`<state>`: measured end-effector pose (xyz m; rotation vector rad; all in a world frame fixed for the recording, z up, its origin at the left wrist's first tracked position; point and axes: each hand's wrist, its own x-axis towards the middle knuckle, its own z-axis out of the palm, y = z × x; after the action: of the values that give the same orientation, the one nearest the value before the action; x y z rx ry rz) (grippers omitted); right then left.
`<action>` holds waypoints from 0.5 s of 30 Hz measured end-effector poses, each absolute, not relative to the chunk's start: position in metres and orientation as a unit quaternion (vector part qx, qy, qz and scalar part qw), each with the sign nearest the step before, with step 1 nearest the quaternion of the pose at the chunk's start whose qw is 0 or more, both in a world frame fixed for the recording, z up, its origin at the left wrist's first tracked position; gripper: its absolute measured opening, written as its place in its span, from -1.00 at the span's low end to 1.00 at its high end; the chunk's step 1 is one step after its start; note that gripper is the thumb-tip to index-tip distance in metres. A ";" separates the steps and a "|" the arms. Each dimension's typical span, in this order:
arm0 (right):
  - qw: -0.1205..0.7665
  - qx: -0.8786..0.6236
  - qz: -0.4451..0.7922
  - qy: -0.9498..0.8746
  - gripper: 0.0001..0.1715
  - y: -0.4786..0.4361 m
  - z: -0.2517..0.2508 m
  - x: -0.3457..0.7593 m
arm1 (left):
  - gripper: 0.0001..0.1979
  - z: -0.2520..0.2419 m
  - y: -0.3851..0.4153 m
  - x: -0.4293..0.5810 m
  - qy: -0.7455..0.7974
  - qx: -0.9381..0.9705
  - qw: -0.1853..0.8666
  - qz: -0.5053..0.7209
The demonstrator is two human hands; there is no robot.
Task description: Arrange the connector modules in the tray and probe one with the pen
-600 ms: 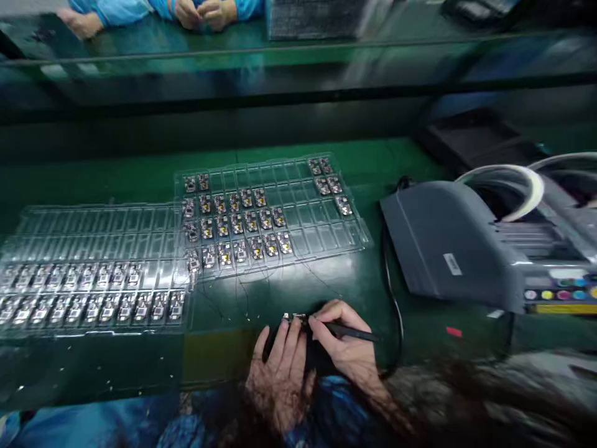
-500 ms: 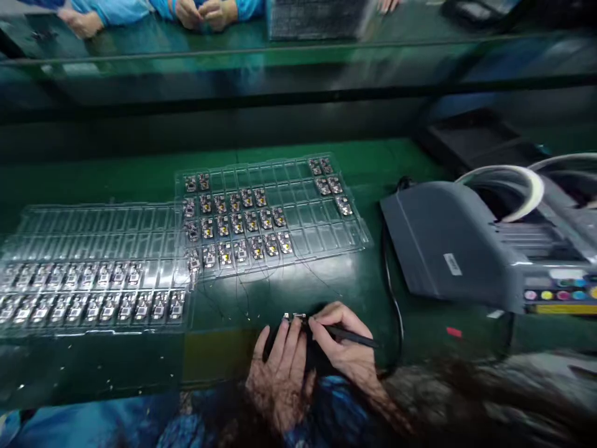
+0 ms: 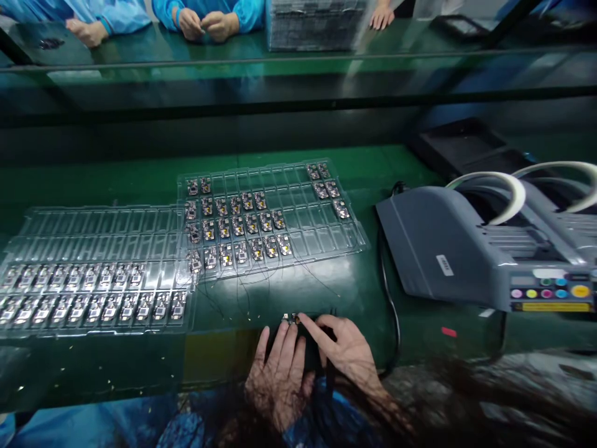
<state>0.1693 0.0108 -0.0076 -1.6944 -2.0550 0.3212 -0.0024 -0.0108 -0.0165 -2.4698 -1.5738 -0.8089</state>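
A small circuit board (image 3: 290, 318) lies on the green bench, partly hidden by fingertips. My left hand (image 3: 278, 376) rests flat with its fingers spread, the fingertips on the board's near edge. From the right, my right hand (image 3: 347, 353) reaches over with its index finger stretched onto the board. Its other fingers are curled around dark tweezers (image 3: 333, 311), whose two thin tips stick out beyond the knuckles; the rest is mostly hidden. Beyond my hands is a clear plastic tray (image 3: 321, 239) with several circuit boards in its pockets, thin wires trailing from the front ones.
A second clear tray (image 3: 102, 233) holds rows of boards at left. A grey machine (image 3: 438, 242) with coloured buttons and a white hoop stands at right, beside a black cable (image 3: 390, 298). A red scrap (image 3: 449, 332) lies nearby. Co-workers' hands (image 3: 205, 25) show across the bench.
My right hand has turned: the tweezers, earlier pointing at the board between thumb and finger, are now tucked in the palm, and the index finger has extended onto the board. My left hand stays put.
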 end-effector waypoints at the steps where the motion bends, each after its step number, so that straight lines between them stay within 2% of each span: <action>1: 0.209 -0.599 0.086 -0.768 -0.33 0.015 -0.006 0.170 | -0.57 -0.019 -0.012 -0.002 -0.516 -0.811 0.054 -0.270; 6: 0.122 -0.508 -0.027 -0.852 -0.36 0.033 0.004 0.188 | -0.55 -0.025 -0.009 0.001 -0.516 -0.799 0.049 -0.304; 10: 0.165 -0.495 -0.060 -0.851 -0.47 0.034 -0.005 0.192 | -0.63 -0.021 0.000 -0.002 -0.512 -0.794 0.061 -0.323; 15: 0.195 -0.508 -0.055 -0.837 -0.66 0.049 -0.018 0.177 | -0.61 -0.033 -0.001 -0.012 -0.488 -0.814 0.076 -0.305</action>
<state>0.1768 0.0490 -0.0185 -1.4250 -2.3452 -0.1532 -0.0118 -0.0011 -0.0328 -2.4402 -1.4641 -0.9145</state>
